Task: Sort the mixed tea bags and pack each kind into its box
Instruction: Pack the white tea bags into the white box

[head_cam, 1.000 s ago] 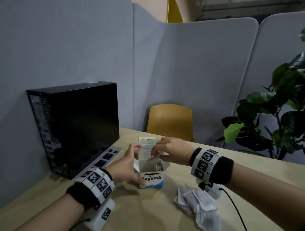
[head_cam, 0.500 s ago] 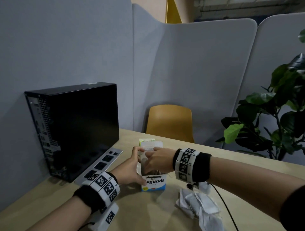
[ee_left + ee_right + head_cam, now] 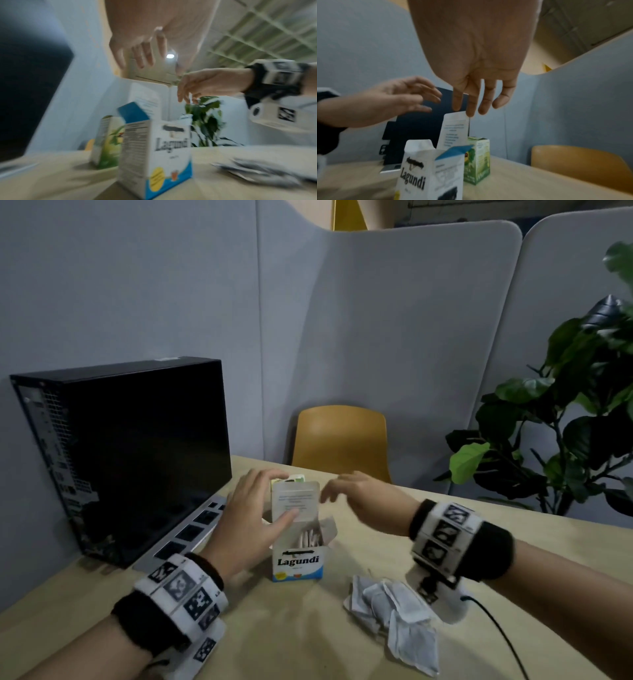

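both hands, left (image 3: 251,518) and right (image 3: 364,496), hover with loose, empty grips flanking the lagundi box (image 3: 297,546), lid upright, bags (image 3: 394,613) near its right.

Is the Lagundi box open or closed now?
Open: the Lagundi box has its lid flap standing up, and tea bags show inside.

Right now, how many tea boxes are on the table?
2: the open Lagundi box between the hands, and a green box just behind it, mostly hidden in the head view.
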`<state>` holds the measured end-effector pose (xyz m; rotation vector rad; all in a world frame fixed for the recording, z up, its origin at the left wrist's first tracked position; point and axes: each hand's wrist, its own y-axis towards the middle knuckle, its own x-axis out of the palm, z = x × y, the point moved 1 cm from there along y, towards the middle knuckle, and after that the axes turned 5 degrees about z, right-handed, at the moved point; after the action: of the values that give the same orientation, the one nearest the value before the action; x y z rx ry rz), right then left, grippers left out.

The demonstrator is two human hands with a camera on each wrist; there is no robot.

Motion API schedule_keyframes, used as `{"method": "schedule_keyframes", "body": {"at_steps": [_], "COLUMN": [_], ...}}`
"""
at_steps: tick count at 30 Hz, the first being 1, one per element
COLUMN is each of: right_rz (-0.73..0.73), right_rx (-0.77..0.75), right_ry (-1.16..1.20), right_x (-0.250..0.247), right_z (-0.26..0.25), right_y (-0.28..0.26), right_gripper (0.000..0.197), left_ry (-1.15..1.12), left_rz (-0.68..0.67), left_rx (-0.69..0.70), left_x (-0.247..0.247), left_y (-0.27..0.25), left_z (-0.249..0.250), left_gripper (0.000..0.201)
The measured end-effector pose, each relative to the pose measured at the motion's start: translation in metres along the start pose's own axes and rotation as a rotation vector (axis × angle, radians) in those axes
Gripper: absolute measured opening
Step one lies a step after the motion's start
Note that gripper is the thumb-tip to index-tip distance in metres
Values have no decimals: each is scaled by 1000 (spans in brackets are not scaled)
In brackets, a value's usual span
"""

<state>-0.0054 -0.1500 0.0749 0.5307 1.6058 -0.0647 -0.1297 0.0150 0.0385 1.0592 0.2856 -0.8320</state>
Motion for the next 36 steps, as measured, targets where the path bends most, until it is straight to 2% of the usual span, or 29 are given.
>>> {"method": "schedule_keyframes", "body": {"at_steps": [1,2,3,4,6,8,10,12,15,17,19,22,25,28,30,32,34,36], "right_rz": [46,38,-38,-163,-447,-609,-627,-595,-534,-449,-309,-70,109,178,179,167,164,167], "right_rx": [66,124,178,224,306,369,385,402,433,442,438,415,393,363,347,334,329,294], "right_ry": [91,140,147,139,150,136,68,39,122,205,240,292,548,908,1060,1074,975,829], "right_x": [-2,-2,0,6,20,33,41,45,40,32,20,3,-13,-25,-26,-23,-18,-15], "right_z": [11,21,30,38,49,54,59,61,66,70,74,77,67,48,34,21,10,3], "right_y": [-13,-26,-38,-50,-68,-81,-88,-93,-100,-107,-113,-121,-125,-118,-106,-91,-77,-66], "right_gripper": [47,38,30,25,32,42,52,55,45,34,32,27,21,27,31,34,39,35], "left_ry": [-36,-92,-145,-173,-127,13,84,135,59,-5,-57,-137,-254,-392,-503,-649,-774,-851], "left_rz": [41,-3,-111,-250,-502,-661,-750,-831,-884,-871,-817,-654,-483,-360,-305,-276,-244,-212], "left_rx": [119,199,219,192,89,-49,-170,-233,-340,-395,-421,-393,-351,-328,-333,-359,-391,-411], "left_x": [0,4,13,25,55,82,102,115,122,123,121,108,87,66,55,48,42,36], "left_y": [-3,-8,-12,-16,-20,-19,-16,-12,-5,-3,-2,5,13,19,20,19,15,12], "left_z": [17,33,46,55,62,59,57,56,54,52,52,56,63,68,72,73,71,65], "left_gripper": [30,17,9,6,13,25,32,38,48,52,51,46,40,36,36,36,37,38]}}
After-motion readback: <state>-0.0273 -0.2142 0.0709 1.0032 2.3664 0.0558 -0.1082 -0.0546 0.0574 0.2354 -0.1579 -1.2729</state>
